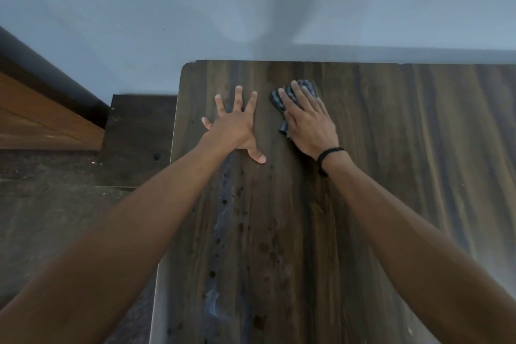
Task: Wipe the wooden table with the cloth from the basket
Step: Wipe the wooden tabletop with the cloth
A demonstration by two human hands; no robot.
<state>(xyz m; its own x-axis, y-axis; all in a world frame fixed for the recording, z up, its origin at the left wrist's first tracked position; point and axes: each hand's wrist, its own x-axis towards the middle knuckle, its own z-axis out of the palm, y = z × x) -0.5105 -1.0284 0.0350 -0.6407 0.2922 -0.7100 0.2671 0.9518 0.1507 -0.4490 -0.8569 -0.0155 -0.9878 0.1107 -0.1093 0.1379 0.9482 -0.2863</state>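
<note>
Near the counter's [391,148] far left corner, the right hand [307,123] presses the crumpled blue cloth [279,100] flat with straight fingers, the left hand [237,126] splayed empty beside it; soft and light, the cloth likely slides best bunched under the palm.

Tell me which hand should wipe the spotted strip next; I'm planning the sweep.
Right. The right hand presses the cloth on the wooden table; the left hand lies bare, fingers spread. The dark spots sit nearer the person, probably one pull back.
</note>
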